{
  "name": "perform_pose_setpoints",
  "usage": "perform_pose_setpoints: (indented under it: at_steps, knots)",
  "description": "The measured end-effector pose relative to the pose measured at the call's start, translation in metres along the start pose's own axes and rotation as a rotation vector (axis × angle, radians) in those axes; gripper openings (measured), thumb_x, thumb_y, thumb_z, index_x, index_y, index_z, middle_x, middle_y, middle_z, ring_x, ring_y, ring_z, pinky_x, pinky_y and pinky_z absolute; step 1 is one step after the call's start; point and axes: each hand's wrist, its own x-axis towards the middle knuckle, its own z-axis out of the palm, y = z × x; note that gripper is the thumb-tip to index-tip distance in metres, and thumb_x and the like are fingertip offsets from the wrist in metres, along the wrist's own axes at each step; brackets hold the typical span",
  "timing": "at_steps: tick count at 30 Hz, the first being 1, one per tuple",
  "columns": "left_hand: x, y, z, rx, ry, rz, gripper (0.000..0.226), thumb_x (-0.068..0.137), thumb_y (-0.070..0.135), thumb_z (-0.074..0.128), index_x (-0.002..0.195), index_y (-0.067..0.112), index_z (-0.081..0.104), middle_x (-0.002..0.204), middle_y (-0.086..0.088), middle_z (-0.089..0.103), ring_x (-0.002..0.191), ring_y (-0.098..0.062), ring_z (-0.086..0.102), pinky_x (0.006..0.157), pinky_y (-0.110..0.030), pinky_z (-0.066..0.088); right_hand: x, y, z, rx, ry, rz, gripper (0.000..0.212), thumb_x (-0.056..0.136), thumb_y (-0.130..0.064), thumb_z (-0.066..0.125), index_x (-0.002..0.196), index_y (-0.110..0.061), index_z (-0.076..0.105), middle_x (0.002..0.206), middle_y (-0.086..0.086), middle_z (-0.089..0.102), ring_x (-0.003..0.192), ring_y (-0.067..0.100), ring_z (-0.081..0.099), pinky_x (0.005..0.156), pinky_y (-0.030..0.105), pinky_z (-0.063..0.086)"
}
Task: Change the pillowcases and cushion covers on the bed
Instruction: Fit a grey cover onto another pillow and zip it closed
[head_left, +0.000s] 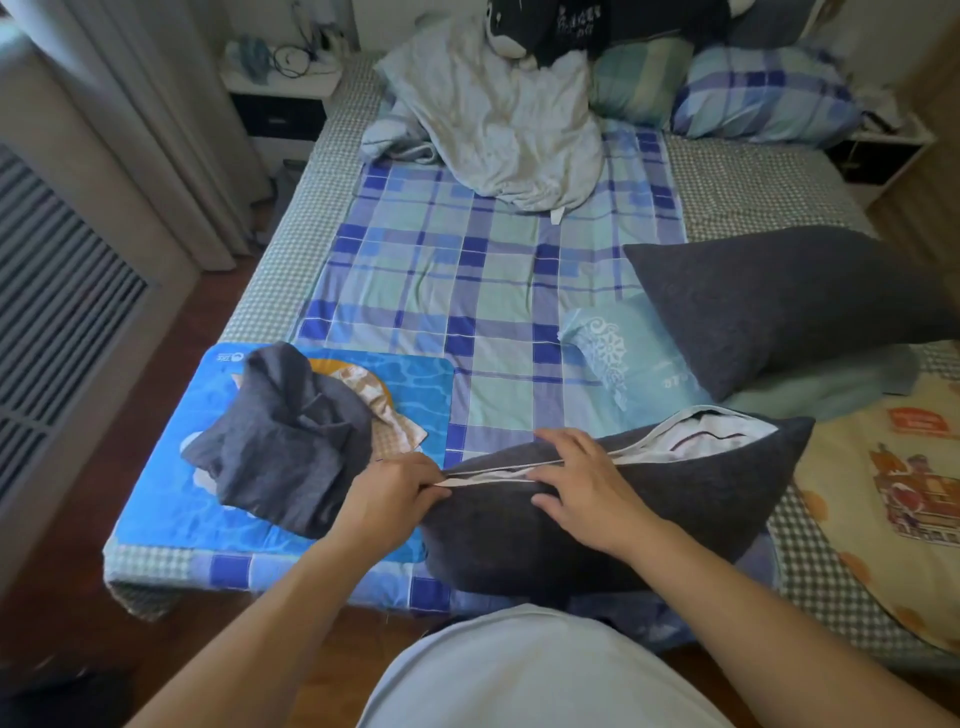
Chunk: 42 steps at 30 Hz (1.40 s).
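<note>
2 hands work at the foot of the bed (493, 270) in the head view, both on the dark grey cushion (597, 514) that lies at the near edge, just in front of the person. Its zipper (498, 470) runs along the top seam; the far part gapes and shows the white insert (711, 436). The left hand (392, 491) pinches the pale zipper tape at the cushion's left end, fingers curled tight on it. The right hand (587, 486) lies palm down on the cover just beside the seam, fingers spread and fairly straight, pressing the fabric flat (it steadies, it does not grip). Both forearms reach forward, wrists low.

The cushion looks soft, light and plump, so its cover will likely bunch under a pull; the zipper end and the seam edge seem the sensible places to hold. A crumpled dark cover (285, 447) sits on a blue mat (415, 379) to the left, well apart from the cushion. A second grey cushion (779, 301) rests on the right, over a pale blue pillow (628, 358).
</note>
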Motion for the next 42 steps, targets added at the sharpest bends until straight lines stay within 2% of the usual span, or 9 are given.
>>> perform_pose_setpoints:
  at_steps: [5,9,16,19,22,28,33,38,42]
  knots:
    - [-0.009,0.015,0.006,-0.226,0.150,-0.064,0.006,0.083,0.028,0.080,0.082,0.023,0.076,0.086,0.013,0.069,0.085,-0.009,0.061,0.081,-0.026,0.048,0.005,0.013,-0.005,0.055,0.077,0.099,0.016,0.093,-0.031,0.068,0.099,-0.022,0.080,0.128,-0.006,0.064,0.120,0.016,0.052,0.109,0.034,0.038]
    - [-0.014,0.024,0.011,-0.406,0.123,-0.227,0.017,0.083,0.023,0.081,0.082,0.035,0.069,0.086,0.018,0.067,0.085,-0.004,0.061,0.082,-0.021,0.047,-0.005,0.015,-0.005,0.045,0.097,0.055,0.014,0.092,-0.029,0.070,0.100,-0.023,0.079,0.114,-0.009,0.071,0.106,0.012,0.059,0.102,0.039,0.046]
    - [-0.019,0.025,0.015,-0.394,0.184,-0.070,0.008,0.085,0.016,0.078,0.088,0.023,0.081,0.085,0.012,0.068,0.083,-0.006,0.062,0.082,-0.025,0.050,-0.003,-0.011,0.003,0.047,-0.026,-0.069,0.041,0.091,-0.042,0.068,0.129,-0.030,0.065,0.146,-0.008,0.048,0.131,0.014,0.040,0.115,0.033,0.032]
    - [-0.024,0.033,0.015,-0.445,0.246,-0.068,0.012,0.082,0.013,0.080,0.084,0.024,0.080,0.083,0.015,0.068,0.082,-0.005,0.064,0.081,-0.018,0.049,0.005,-0.019,0.004,-0.004,-0.020,-0.074,0.028,0.091,-0.040,0.067,0.113,-0.022,0.072,0.127,-0.006,0.061,0.116,0.019,0.050,0.106,0.038,0.041]
    - [-0.028,0.028,0.016,-0.441,0.134,-0.133,0.012,0.086,0.019,0.078,0.093,0.029,0.079,0.090,0.020,0.067,0.088,-0.004,0.063,0.084,-0.017,0.048,0.006,-0.017,0.007,-0.082,-0.024,-0.044,0.024,0.097,-0.039,0.059,0.098,-0.022,0.077,0.107,-0.007,0.067,0.099,0.021,0.054,0.097,0.040,0.045]
    - [-0.043,-0.002,0.014,-0.345,-0.050,-0.150,0.043,0.087,0.002,0.073,0.115,0.034,0.072,0.105,0.013,0.061,0.101,-0.008,0.060,0.095,-0.019,0.046,-0.003,-0.024,0.010,-0.132,-0.237,-0.033,0.039,0.096,-0.053,0.052,0.121,-0.029,0.070,0.129,-0.006,0.056,0.120,0.020,0.046,0.113,0.043,0.032]
    - [-0.058,-0.006,0.010,-0.407,0.050,-0.236,0.053,0.083,0.000,0.077,0.108,0.043,0.059,0.106,0.017,0.059,0.098,-0.003,0.059,0.086,-0.011,0.045,-0.004,-0.038,0.000,-0.140,-0.324,-0.025,0.043,0.093,-0.057,0.056,0.127,-0.031,0.064,0.146,-0.007,0.042,0.134,0.018,0.033,0.118,0.038,0.019]
    - [-0.065,-0.010,0.003,-0.357,0.126,-0.345,0.024,0.083,0.014,0.080,0.088,0.032,0.066,0.086,0.015,0.064,0.079,-0.007,0.060,0.068,-0.006,0.043,0.001,-0.053,0.000,-0.106,-0.321,-0.015,0.046,0.091,-0.054,0.059,0.132,-0.033,0.059,0.156,-0.004,0.031,0.140,0.021,0.026,0.120,0.038,0.015]
    - [-0.067,-0.010,0.001,-0.238,0.168,-0.235,0.009,0.084,0.019,0.079,0.093,0.022,0.078,0.089,0.010,0.071,0.079,-0.006,0.063,0.075,-0.018,0.052,0.019,-0.094,0.005,0.065,-0.240,0.009,0.041,0.092,-0.050,0.060,0.130,-0.034,0.063,0.157,-0.004,0.030,0.142,0.021,0.026,0.118,0.037,0.022]
